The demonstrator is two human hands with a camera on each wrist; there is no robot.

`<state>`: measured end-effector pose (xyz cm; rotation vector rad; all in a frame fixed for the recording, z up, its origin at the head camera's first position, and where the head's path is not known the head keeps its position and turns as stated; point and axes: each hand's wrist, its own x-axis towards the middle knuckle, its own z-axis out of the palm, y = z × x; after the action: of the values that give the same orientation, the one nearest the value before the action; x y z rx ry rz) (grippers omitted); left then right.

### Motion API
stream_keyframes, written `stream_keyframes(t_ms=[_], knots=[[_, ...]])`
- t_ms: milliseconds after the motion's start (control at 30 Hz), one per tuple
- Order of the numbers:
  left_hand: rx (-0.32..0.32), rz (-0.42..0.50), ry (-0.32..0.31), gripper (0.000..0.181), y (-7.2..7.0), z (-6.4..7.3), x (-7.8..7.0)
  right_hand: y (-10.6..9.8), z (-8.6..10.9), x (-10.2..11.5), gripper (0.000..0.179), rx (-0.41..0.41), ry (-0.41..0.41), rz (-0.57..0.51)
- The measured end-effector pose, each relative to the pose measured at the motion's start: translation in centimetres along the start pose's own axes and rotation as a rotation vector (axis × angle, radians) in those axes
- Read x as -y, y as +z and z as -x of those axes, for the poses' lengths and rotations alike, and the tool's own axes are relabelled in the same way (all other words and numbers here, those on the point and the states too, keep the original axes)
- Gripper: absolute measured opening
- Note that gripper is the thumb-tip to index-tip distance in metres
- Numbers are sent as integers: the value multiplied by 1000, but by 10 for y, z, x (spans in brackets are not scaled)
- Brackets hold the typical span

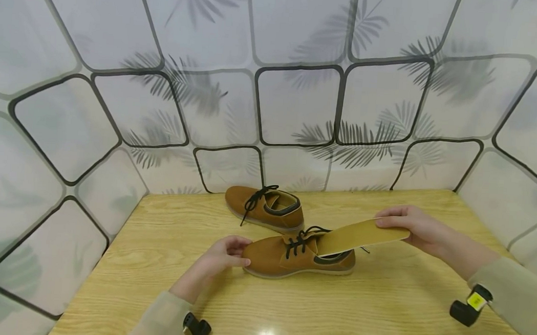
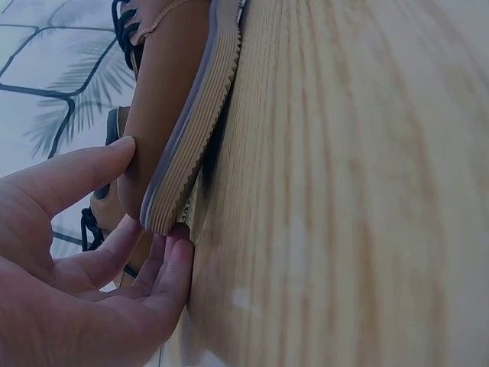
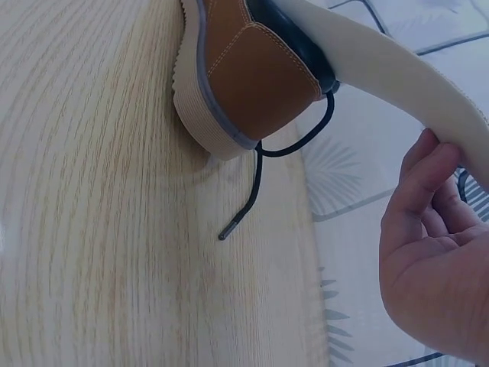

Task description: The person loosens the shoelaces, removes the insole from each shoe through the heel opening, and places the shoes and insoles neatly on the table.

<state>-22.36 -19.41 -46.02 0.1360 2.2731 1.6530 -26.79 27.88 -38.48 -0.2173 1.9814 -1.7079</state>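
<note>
- The left hand (image 1: 221, 254) holds the near shoe (image 1: 267, 259) by its toe, thumb on the upper and fingers curled at the sole's edge. That grip takes in only the tip, so a sideways push from the insole (image 1: 361, 237) could swing the heel round on the surface (image 1: 287, 312).
- The right hand (image 1: 412, 232) pinches the insole at its outer end, thumb on top, fingers beneath, closed to its thin edge. With so little held, it could slip or twist loose if the other end met resistance.
- The insole slants down to the near shoe's mouth; how far its low end reaches inside I cannot tell. It could catch on the tongue or the dark collar (image 3: 302, 46), and it might buckle if forced.
- The laces (image 1: 297, 245) lie close to that end and could snag under it. One loose lace end (image 3: 254, 187) trails behind the heel onto the surface, where it might get pinned or tugged.
- The far shoe (image 1: 243, 199) sits just behind the near shoe, toe also to the left; a swing that way could knock it towards the wall (image 1: 295, 107).
</note>
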Motion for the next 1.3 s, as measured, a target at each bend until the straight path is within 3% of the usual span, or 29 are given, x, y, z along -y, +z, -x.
stream_keyframes(t_ms=[333, 1300], knots=[[10, -5, 30, 52, -1, -2, 2, -6, 5, 1, 27, -13, -4, -14], [14, 17, 25, 53, 1, 0, 1, -28, 26, 2, 31, 20, -6, 39]])
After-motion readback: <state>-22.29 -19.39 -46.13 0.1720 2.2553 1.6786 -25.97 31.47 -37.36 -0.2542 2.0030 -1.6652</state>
